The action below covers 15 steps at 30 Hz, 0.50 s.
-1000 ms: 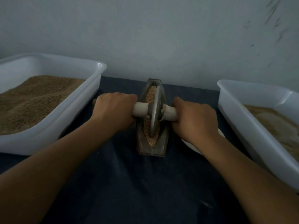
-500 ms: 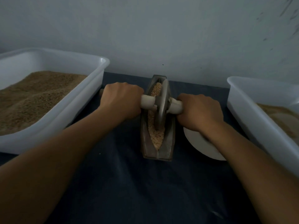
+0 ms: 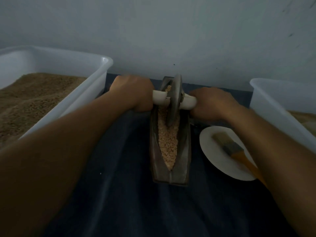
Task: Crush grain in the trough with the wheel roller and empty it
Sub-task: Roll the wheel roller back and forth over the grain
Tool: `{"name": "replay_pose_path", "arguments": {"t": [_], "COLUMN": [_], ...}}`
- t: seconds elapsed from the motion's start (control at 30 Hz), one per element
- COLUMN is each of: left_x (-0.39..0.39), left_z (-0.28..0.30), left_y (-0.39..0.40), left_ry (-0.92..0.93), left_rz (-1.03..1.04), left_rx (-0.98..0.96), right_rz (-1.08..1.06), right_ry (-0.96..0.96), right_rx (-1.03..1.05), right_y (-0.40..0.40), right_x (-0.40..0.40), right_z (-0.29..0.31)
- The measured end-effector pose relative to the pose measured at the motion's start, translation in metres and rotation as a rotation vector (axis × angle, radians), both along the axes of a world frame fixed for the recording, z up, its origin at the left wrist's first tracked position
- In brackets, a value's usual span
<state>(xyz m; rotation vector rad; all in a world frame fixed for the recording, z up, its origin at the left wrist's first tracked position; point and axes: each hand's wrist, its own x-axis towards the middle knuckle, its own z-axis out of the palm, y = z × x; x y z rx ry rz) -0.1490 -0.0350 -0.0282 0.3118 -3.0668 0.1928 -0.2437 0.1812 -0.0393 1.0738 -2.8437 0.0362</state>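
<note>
A: Beside the trough, which bits are unseen?

B: Wheel roller handle ends, buried in the left hand and right hand. Brush handle tip right of the trough, behind the forearm.

A: The tubs?

B: Left tub and right tub cut by the frame edges. Grain under the wheel hidden.
</note>
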Motion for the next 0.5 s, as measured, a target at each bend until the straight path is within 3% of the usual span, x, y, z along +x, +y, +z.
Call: {"name": "replay_pose_path", "arguments": {"t": [0.13,0.3,0.5], "left_x": [-0.012,-0.018,-0.025], "left_z": [0.008,0.004,0.012], "left_y": [0.000,-0.004,0.005], "left_ry": [-0.100,-0.236,-0.355], "left_rz": [0.021,0.026,0.069], "left_rx": [0.074,0.177,0.111], "right_rz": [0.066,0.020,-0.045], "right_ry": [0.197,0.504,0.421], "right_rx": [-0.170,-0.202,-0.140], "right_y": [0.005,-0.004,-0.006], "right_x": [0.000,0.008,-0.004], "right_z": [-0.013,-0.019,-0.019]}}
